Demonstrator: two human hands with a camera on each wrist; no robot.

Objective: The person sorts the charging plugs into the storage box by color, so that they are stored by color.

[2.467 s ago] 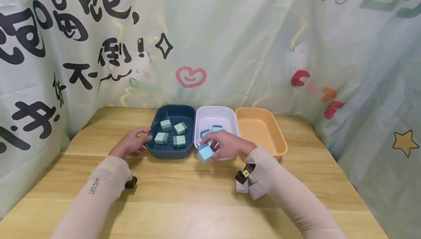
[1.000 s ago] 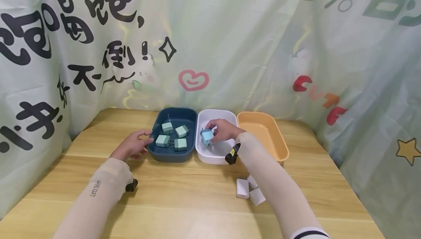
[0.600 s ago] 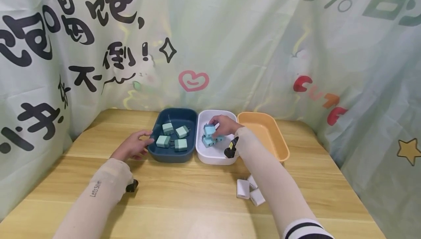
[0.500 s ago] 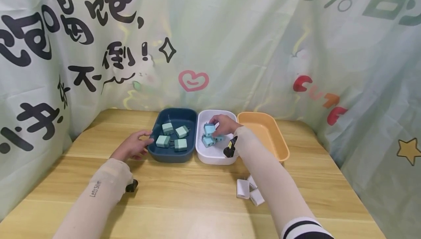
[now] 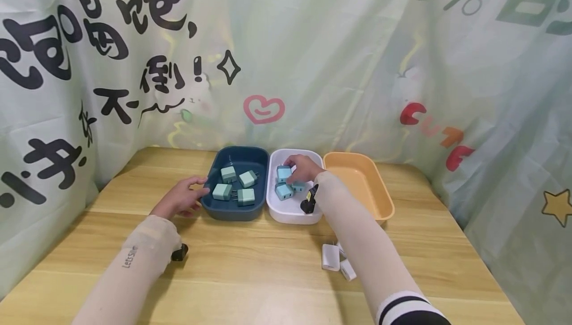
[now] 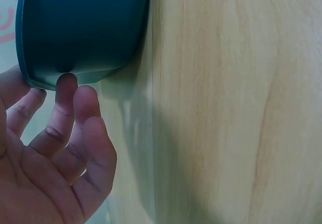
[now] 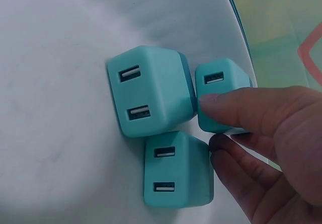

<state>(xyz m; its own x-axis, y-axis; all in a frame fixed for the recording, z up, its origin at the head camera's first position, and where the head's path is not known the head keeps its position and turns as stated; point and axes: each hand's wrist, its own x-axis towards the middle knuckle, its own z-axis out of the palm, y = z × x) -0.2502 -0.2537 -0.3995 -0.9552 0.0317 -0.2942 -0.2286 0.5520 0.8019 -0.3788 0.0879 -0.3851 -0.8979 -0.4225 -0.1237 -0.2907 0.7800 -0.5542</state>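
My right hand (image 5: 305,168) reaches into the white bin (image 5: 292,218) and pinches a light-blue USB charger (image 7: 209,85) between thumb and fingers. That charger is by the bin's left wall, behind two more light-blue chargers (image 5: 284,192) with twin USB ports. My left hand (image 5: 180,198) is at the left side of the navy bin (image 5: 232,214), its fingers loosely bent and fingertips at the rim in the left wrist view. Several pale-green chargers (image 5: 222,192) lie inside the navy bin, some with prongs showing.
A yellow bin (image 5: 357,186) stands right of the white one; the three bins form a row at the back of the wooden table (image 5: 250,275). White chargers (image 5: 330,257) lie in front, partly hidden by the right sleeve. A printed curtain (image 5: 321,56) hangs behind.
My right hand has carried the light-blue charger from over the white bin's front edge back and down into the bin. My left hand stays at the navy bin.
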